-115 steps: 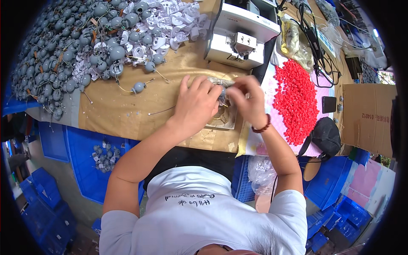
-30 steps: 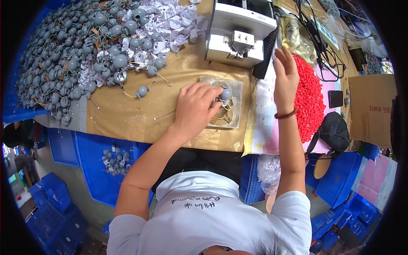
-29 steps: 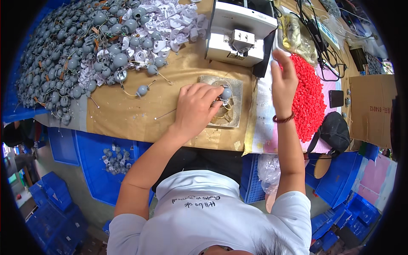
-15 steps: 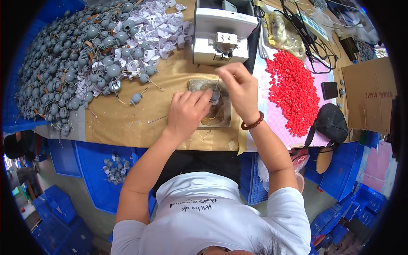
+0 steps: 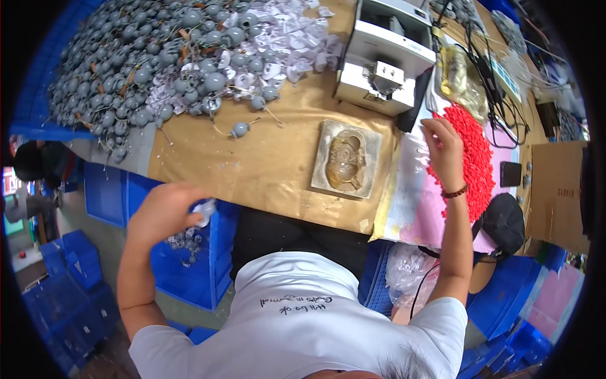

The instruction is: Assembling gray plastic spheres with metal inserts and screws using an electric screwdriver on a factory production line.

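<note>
Two hands work apart in the head view. The left hand hangs off the bench edge, over a blue bin that holds small grey and white pieces. Its fingers are curled around a small white piece (only a corner of it shows past the knuckles).

The right hand reaches out to the right side of the bench, at the near edge of a heap of red beads on a pink sheet. Its fingers point down toward the beads; whether they pinch anything I cannot tell. A dark bead bracelet sits on that wrist.

Between the hands, a tan mould block lies flat on the brown paper cover, untouched, with a hollow in its middle. Behind it stands a small white machine. A large pile of grey balls with wire stems fills the far left of the bench, with white scraps mixed in near the machine. A black pouch lies just past the pink sheet.
</note>
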Motion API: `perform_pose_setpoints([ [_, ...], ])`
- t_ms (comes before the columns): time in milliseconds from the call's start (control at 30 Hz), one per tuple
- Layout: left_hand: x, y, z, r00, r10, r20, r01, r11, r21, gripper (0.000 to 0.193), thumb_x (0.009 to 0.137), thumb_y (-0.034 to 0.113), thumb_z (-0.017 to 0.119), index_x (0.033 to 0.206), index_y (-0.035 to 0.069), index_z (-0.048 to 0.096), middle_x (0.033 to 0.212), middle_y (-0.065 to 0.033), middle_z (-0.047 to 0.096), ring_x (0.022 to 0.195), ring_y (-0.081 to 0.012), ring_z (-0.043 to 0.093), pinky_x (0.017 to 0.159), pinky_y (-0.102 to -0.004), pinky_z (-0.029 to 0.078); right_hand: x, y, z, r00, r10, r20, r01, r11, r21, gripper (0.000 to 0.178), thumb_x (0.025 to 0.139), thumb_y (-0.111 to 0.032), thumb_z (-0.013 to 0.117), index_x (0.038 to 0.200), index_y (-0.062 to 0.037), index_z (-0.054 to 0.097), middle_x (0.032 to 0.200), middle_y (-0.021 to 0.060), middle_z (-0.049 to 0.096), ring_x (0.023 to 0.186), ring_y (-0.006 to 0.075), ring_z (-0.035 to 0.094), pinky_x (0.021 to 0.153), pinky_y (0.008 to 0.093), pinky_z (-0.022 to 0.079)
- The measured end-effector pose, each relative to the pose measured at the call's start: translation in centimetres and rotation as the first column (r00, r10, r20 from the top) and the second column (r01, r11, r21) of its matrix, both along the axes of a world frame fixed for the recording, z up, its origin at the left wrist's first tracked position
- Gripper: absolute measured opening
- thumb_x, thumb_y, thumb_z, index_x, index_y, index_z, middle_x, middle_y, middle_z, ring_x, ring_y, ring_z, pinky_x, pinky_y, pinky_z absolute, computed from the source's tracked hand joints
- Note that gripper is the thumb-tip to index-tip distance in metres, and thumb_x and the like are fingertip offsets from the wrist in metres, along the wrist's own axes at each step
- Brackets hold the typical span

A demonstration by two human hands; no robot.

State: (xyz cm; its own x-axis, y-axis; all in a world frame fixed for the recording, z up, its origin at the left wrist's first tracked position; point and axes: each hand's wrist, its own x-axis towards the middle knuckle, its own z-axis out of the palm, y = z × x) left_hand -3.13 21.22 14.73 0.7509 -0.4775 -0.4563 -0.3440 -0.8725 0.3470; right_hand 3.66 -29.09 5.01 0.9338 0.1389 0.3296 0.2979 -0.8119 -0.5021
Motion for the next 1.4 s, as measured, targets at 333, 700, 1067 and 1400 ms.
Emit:
perform_pose_setpoints([
  [333,11.3,-8.9,-7.3,0.619,0.059,0.783,0.101,0.983,-0.154,0.02,0.08,0.01,0.071,0.099,0.007,0.067,0.094,-0.0065,0.062,0.094,-0.0288,0.059,0.079,-0.0413,0.049,1.9,-5.9,-3.8,0.999,0.042,0.012,-0.031,0.873,-0.488,0.017,0.09,-0.002,0.062,0.105,-0.0034,0.068,0.107,0.0097,0.065,0.101,0.0309,0.061,0.084,0.0394,0.052],
  [700,15.7,-13.2,-12.0,0.496,-0.138,0.857,0.006,0.988,0.156,0.011,0.08,0.013,0.062,0.088,0.009,0.067,0.093,-0.0068,0.062,0.096,-0.0259,0.055,0.076,-0.0398,0.046,2.6,-6.3,-3.7,0.99,0.125,0.062,-0.065,0.809,-0.584,0.011,0.079,-0.003,0.06,0.088,-0.0044,0.067,0.094,0.0085,0.062,0.094,0.0277,0.06,0.081,0.038,0.053],
  [1067,5.8,-17.0,-7.7,0.722,0.028,0.691,0.368,0.83,-0.418,0.025,0.074,0.016,0.08,0.095,0.009,0.068,0.089,-0.0067,0.059,0.088,-0.0291,0.057,0.078,-0.0402,0.048,0.5,-3.4,0.4,1.0,-0.018,0.012,0.018,0.999,-0.044,0.027,0.085,0.005,0.064,0.109,-0.0037,0.069,0.09,0.0105,0.06,0.081,0.0241,0.061,0.071,0.0337,0.052],
  [1400,4.6,-20.1,-11.3,0.888,0.13,0.442,0.206,0.747,-0.633,0.026,0.074,0.016,0.082,0.095,0.009,0.068,0.091,-0.0057,0.059,0.093,-0.0278,0.056,0.082,-0.039,0.047,-3.5,7.2,0.8,0.927,0.376,-0.003,-0.341,0.846,0.41,0.017,0.08,0.005,0.075,0.094,-0.0009,0.068,0.093,0.0092,0.069,0.081,0.0204,0.066,0.072,0.0314,0.052],
])
